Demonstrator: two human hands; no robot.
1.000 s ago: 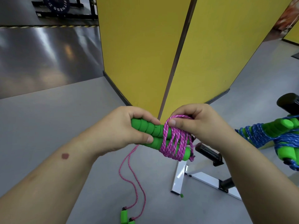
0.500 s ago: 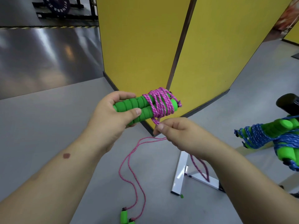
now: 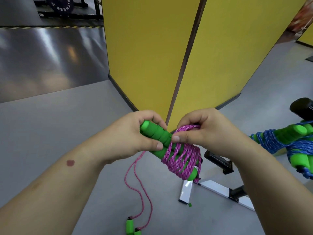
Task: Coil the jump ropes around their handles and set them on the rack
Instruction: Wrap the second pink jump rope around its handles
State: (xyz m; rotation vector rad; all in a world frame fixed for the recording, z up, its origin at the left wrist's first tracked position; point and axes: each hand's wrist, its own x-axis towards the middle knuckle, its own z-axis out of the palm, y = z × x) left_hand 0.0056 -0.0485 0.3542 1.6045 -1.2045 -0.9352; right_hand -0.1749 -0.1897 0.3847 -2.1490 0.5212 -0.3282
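Note:
My left hand [image 3: 133,136] grips the bare upper end of a pair of green foam handles [image 3: 156,133], tilted down to the right. Pink rope [image 3: 181,158] is coiled in several turns around their lower half. My right hand [image 3: 205,131] pinches a strand of that pink rope at the top of the coil, thumb against the handles. A loose length of pink rope [image 3: 137,189] hangs down to the floor, ending near another pair of green handles [image 3: 132,227] at the bottom edge. On the right, coiled blue ropes on green handles [image 3: 286,139] rest on the rack.
The white and black rack frame [image 3: 216,187] stands on the grey floor just below and right of my hands. A yellow folding partition [image 3: 169,48] rises right behind them. A black roller pad [image 3: 301,107] sits at the far right. A weight plate stand [image 3: 62,7] is far back left.
My right hand went down and pulled a strand of rope under the handles, then came back up over the coil. The handles rose, then dropped back and tilted down to the right.

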